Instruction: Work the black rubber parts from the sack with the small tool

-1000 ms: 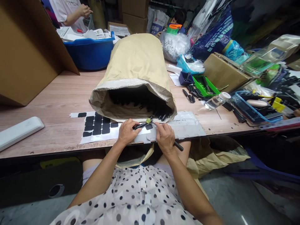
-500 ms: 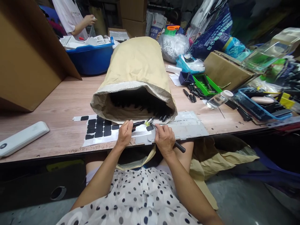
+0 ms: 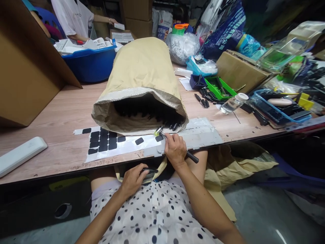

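Observation:
My right hand (image 3: 176,149) is wrapped round a small hammer (image 3: 192,157), whose metal and yellow head rests at the lip of a paper sack (image 3: 143,64). Lower down, past the table's front edge, my left hand (image 3: 133,178) pinches a slim black pen-like part (image 3: 150,170) above my lap, over the mouth of a second sack (image 3: 162,166). Many black pieces (image 3: 175,126) lie inside the sack on the table. In front of it is a white sheet (image 3: 129,150) with rows of rounded black pads, beside a grey board (image 3: 203,134).
On the left stand a cardboard box (image 3: 22,67), a white oblong device (image 3: 22,156) and a blue basin (image 3: 88,66) of white parts. To the right are a green tray (image 3: 230,92), a clear jar (image 3: 232,104) and a blue basket (image 3: 291,118). A person's arm (image 3: 104,19) reaches across behind.
My left hand has come down off the table edge toward my lap with the black part. The right hand keeps the hammer in nearly the same place. The view has shifted slightly.

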A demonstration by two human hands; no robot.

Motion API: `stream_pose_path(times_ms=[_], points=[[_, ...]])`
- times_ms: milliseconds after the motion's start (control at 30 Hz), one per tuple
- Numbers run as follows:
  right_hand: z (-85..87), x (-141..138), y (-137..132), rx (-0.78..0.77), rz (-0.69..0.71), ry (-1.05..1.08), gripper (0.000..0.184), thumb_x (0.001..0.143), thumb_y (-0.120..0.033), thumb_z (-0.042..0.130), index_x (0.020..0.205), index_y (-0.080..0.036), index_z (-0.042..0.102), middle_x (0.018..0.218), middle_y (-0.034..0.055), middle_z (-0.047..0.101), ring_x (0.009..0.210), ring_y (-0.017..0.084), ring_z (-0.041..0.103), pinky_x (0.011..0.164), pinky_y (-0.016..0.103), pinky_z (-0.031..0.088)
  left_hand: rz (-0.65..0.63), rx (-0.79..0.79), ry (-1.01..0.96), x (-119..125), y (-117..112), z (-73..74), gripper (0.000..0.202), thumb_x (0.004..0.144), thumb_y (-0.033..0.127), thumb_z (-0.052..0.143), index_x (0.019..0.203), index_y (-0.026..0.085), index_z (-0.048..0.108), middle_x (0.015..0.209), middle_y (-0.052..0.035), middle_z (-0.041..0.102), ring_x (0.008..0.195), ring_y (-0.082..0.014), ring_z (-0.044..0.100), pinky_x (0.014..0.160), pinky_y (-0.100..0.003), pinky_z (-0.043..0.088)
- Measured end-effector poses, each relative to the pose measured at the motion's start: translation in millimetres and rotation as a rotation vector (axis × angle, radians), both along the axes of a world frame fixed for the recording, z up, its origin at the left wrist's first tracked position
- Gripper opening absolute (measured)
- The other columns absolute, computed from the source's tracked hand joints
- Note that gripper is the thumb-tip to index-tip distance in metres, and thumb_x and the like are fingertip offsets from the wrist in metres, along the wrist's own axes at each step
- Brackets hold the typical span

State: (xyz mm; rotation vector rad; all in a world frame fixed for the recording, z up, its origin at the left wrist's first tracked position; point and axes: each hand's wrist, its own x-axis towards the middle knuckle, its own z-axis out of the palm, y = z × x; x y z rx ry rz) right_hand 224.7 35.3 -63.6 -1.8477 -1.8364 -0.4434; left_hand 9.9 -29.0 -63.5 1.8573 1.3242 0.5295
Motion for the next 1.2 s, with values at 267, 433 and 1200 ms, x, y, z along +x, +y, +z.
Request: stream_pose_path(times_ms=[267, 433, 1200], points=[[-1.9, 0, 1, -0.007, 0.003, 0.015, 0.028, 0.094, -0.021, 0.049, 0.113, -0.025, 0.069, 0.085, 0.0065, 0.055, 0.081, 0.022, 0.043, 0.069, 0.033, 0.03, 0.199, 0.205, 0.285, -6, 6, -57.1, 0.034, 0.086, 0.033, 0.055, 0.053, 0.025, 0.054, 0.042, -0.0001, 0.049, 0.041, -0.0202, 0.055, 0.041, -0.028, 0.03], [-1.8, -1, 1, 0.01, 0.004, 0.009, 0.028, 0.094, -0.019, 0.049, 0.113, -0.025, 0.069, 0.085, 0.0062, 0.055, 0.081, 0.022, 0.043, 0.07, 0.033, 0.03, 0.008, 0.026, 0.157, 1, 9, -8.5, 0.014, 0.083, 0.029, 0.059, 0.078, 0.023, 0.07, 0.056, -0.0004, 0.063, 0.052, -0.0204, 0.062, 0.047, -0.028, 0.035], [-0.1, -4, 2, -0.042, -0.006, -0.033, 0.027, 0.095, -0.02, 0.05, 0.114, -0.024, 0.068, 0.087, 0.0063, 0.055, 0.082, 0.022, 0.042, 0.07, 0.032, 0.029, 0.423, 0.191, 0.487, 48, 196, 54.5, 0.026, 0.089, 0.034, 0.058, 0.107, 0.021, 0.071, 0.113, -0.0132, 0.07, 0.109, -0.0322, 0.064, 0.09, -0.04, 0.051]])
